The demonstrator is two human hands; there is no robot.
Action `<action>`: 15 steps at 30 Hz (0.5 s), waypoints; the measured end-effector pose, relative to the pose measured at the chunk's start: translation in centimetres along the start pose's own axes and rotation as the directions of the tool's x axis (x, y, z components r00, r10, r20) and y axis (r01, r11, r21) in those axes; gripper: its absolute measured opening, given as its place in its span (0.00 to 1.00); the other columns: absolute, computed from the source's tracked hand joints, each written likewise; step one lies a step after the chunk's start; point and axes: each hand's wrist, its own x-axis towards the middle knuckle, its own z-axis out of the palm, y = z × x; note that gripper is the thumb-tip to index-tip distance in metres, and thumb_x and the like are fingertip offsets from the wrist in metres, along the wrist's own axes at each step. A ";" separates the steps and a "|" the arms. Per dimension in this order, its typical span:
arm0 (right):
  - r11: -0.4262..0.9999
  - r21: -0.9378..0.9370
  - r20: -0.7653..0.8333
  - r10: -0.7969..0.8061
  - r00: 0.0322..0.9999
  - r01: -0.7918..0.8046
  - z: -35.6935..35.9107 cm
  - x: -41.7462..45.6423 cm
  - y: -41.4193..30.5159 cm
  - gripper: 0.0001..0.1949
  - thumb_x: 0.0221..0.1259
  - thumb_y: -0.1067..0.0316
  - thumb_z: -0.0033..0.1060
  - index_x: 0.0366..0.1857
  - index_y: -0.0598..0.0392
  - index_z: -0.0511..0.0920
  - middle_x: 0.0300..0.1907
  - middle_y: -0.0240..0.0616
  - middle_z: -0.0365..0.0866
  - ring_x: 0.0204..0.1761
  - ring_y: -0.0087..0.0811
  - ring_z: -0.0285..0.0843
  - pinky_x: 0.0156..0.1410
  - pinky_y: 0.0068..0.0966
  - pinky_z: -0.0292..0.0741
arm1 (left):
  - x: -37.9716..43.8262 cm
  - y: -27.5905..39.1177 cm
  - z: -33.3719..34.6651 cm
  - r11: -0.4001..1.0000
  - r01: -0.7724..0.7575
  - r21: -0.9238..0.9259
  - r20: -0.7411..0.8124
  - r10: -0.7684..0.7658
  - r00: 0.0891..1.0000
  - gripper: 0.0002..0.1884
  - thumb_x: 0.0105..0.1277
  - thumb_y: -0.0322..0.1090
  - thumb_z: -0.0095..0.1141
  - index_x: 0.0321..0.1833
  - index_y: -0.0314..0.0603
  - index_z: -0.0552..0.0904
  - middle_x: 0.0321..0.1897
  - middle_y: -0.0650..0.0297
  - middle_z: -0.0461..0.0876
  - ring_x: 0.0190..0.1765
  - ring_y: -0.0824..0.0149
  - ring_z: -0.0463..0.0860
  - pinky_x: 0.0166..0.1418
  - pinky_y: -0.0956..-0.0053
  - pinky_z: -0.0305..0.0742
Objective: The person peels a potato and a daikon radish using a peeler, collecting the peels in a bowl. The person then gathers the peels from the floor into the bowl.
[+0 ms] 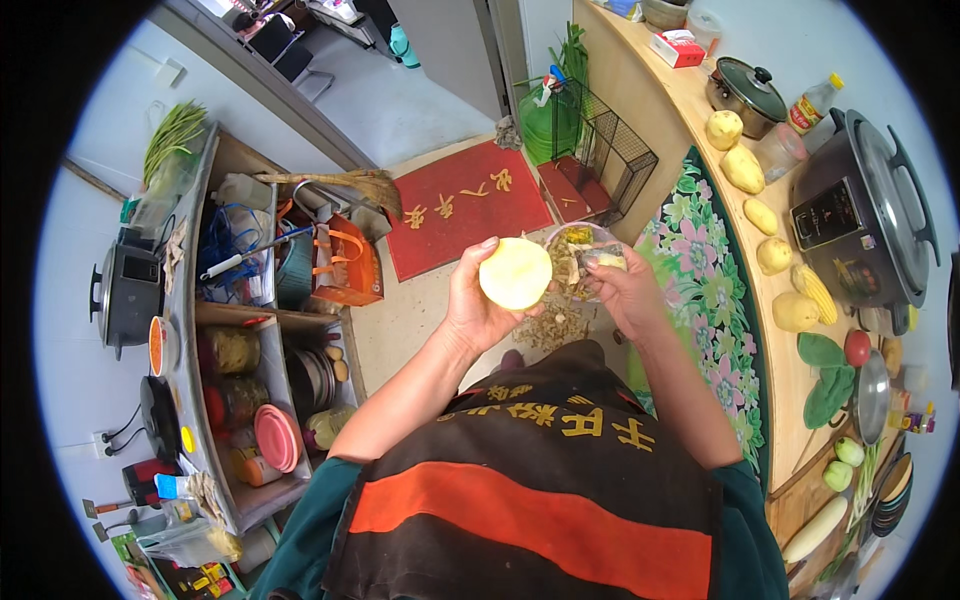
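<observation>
A large, round, pale-yellow peeled potato (515,274) rests in my left hand (480,304), its fingers curled around the lower and left sides. To its right, my right hand (619,281) grips a small peeler-like tool (602,259); its exact kind is partly hidden by the fingers. Below the hands stands a bin with a pale rim (581,225), holding brown peelings and a yellow wrapper. More peelings (551,326) are scattered over the floor beside the bin, in front of my apron.
A counter at the right bears peeled potatoes (742,169), a corn cob (814,294), a lidded pot (746,94) and a large cooker (862,217). Open shelves (277,390) stand at the left. A red mat (465,210) and a wire rack (600,157) lie ahead.
</observation>
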 end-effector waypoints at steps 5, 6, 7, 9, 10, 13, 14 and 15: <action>0.813 -0.554 0.205 -0.078 0.976 0.181 2.5 -0.4 -1.5 0.12 0.59 0.82 0.55 0.48 0.63 0.75 0.43 0.38 0.81 0.43 0.25 0.80 0.50 0.23 0.77 | 0.2 0.1 -0.8 0.978 -0.036 0.205 -0.052 0.048 0.997 0.25 0.62 0.56 0.49 0.50 0.43 0.76 0.38 0.57 0.82 0.39 0.58 0.82 0.30 0.69 0.75; 0.685 -0.657 0.326 -0.116 0.938 0.313 2.8 -0.2 -1.6 0.13 0.59 0.82 0.56 0.48 0.63 0.76 0.43 0.38 0.81 0.43 0.25 0.80 0.51 0.24 0.77 | 0.3 -0.3 -0.8 0.950 -0.091 0.300 -0.085 0.121 0.989 0.24 0.61 0.56 0.49 0.49 0.43 0.76 0.37 0.57 0.81 0.38 0.59 0.82 0.30 0.68 0.75; 0.736 -0.639 0.265 -0.058 0.962 0.221 2.7 0.0 -1.7 0.12 0.59 0.82 0.56 0.47 0.63 0.76 0.44 0.38 0.81 0.43 0.26 0.81 0.51 0.24 0.78 | 0.6 -0.8 -1.0 0.909 -0.139 0.393 -0.110 0.197 0.974 0.24 0.61 0.56 0.49 0.49 0.43 0.76 0.36 0.58 0.81 0.36 0.60 0.82 0.30 0.68 0.75; 0.815 -0.578 0.143 0.066 0.988 0.029 1.8 0.5 -1.8 0.12 0.59 0.82 0.56 0.47 0.63 0.76 0.44 0.39 0.81 0.42 0.26 0.81 0.51 0.25 0.78 | 0.8 -0.9 -0.9 0.902 -0.169 0.397 -0.025 0.195 0.981 0.24 0.60 0.55 0.48 0.49 0.42 0.75 0.37 0.58 0.79 0.35 0.62 0.81 0.34 0.69 0.77; 0.950 -0.304 0.090 0.099 0.991 -0.067 1.1 0.7 -1.2 0.12 0.59 0.81 0.57 0.47 0.62 0.76 0.45 0.39 0.82 0.41 0.27 0.82 0.50 0.24 0.79 | 0.2 -0.2 -0.2 0.928 -0.109 0.357 0.043 0.100 0.994 0.26 0.59 0.54 0.48 0.52 0.41 0.75 0.38 0.57 0.79 0.37 0.61 0.81 0.35 0.69 0.77; 0.995 -0.046 0.024 0.090 0.996 -0.088 0.6 0.8 -1.3 0.11 0.60 0.80 0.56 0.47 0.62 0.76 0.44 0.39 0.82 0.42 0.27 0.82 0.51 0.24 0.79 | 0.1 0.8 0.0 0.948 0.001 0.320 0.226 -0.077 0.971 0.31 0.59 0.53 0.47 0.60 0.38 0.72 0.40 0.53 0.79 0.39 0.58 0.81 0.39 0.67 0.78; 0.992 -0.086 0.027 0.090 0.996 -0.087 0.9 0.7 -1.5 0.11 0.59 0.78 0.58 0.46 0.62 0.76 0.43 0.39 0.82 0.43 0.27 0.82 0.49 0.24 0.79 | 0.2 1.0 -0.1 0.946 0.024 0.322 0.281 -0.120 0.952 0.34 0.58 0.53 0.47 0.64 0.36 0.70 0.41 0.51 0.79 0.40 0.57 0.81 0.40 0.67 0.78; 0.988 -0.124 0.028 0.092 0.995 -0.088 1.6 0.4 -1.9 0.11 0.59 0.77 0.59 0.46 0.63 0.76 0.42 0.39 0.83 0.43 0.27 0.81 0.47 0.23 0.79 | 0.1 1.1 -0.3 0.942 0.078 0.326 0.220 -0.156 0.963 0.33 0.59 0.51 0.47 0.65 0.36 0.70 0.43 0.53 0.80 0.41 0.59 0.82 0.42 0.68 0.79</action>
